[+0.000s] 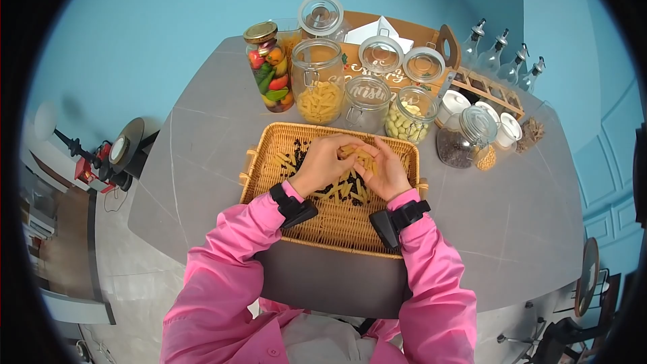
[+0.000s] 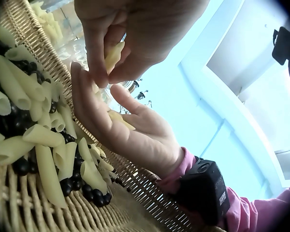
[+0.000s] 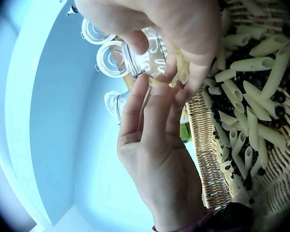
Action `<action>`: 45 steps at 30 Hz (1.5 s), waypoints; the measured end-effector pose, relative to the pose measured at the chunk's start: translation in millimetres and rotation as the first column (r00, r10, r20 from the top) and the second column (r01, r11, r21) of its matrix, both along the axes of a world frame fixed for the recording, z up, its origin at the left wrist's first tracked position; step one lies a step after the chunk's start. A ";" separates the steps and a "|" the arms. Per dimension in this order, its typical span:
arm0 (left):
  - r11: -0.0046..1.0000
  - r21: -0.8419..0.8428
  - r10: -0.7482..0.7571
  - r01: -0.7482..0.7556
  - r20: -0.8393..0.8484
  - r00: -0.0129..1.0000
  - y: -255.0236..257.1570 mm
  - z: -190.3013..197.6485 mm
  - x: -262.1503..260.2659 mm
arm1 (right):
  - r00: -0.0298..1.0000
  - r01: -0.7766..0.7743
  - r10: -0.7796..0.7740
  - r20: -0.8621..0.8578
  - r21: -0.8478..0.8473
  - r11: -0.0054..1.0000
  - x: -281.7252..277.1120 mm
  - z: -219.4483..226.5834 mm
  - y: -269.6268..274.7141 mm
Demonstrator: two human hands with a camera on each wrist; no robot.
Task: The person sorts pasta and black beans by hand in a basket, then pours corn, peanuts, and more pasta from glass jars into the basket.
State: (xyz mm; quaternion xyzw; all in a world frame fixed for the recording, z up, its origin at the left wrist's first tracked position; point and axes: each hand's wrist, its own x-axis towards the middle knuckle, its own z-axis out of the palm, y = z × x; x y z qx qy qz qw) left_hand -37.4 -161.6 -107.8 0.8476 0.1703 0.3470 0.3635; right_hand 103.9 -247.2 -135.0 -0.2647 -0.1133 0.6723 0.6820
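Observation:
Above the wicker tray (image 1: 330,229), the left hand (image 1: 323,165) pinches penne between thumb and fingers; a piece of penne (image 2: 114,57) shows there in the left wrist view. Close against those fingertips, the right hand (image 1: 391,174) is cupped palm up, its fingers curved around several penne pieces (image 1: 364,160). In the right wrist view the left hand (image 3: 162,150) reaches under the right hand (image 3: 159,19). Loose penne (image 3: 253,128) lies mixed with small black beans (image 2: 21,166) in the tray; the hands partly hide this mix in the head view.
Behind the tray stand a jar of penne (image 1: 319,102), a clear jar (image 1: 367,104), a jar of pale green pieces (image 1: 410,118) and a dark-filled jar (image 1: 461,141). A tall vegetable jar (image 1: 271,71) is at the left; white canisters (image 1: 507,129) are at the right.

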 end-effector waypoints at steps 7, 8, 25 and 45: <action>0.996 -0.068 0.067 -0.062 0.078 0.995 5.6 44.5 -3.2 | 0.997 0.068 -0.065 0.032 -0.092 0.993 -0.7 -1.0 2.0; 0.991 -0.029 0.131 -0.130 0.076 0.988 14.8 55.8 -2.4 | 0.998 0.042 -0.039 0.040 -0.080 0.996 1.3 -6.1 3.0; 0.737 0.564 0.357 -0.372 0.144 0.923 111.6 94.1 21.1 | 1.000 -0.017 0.019 0.021 -0.127 0.992 5.2 -6.3 1.2; 0.969 0.101 -0.198 0.225 -0.227 0.954 -5.4 20.8 -6.8 | 0.997 -0.060 0.058 0.048 0.036 0.998 -2.2 7.7 0.8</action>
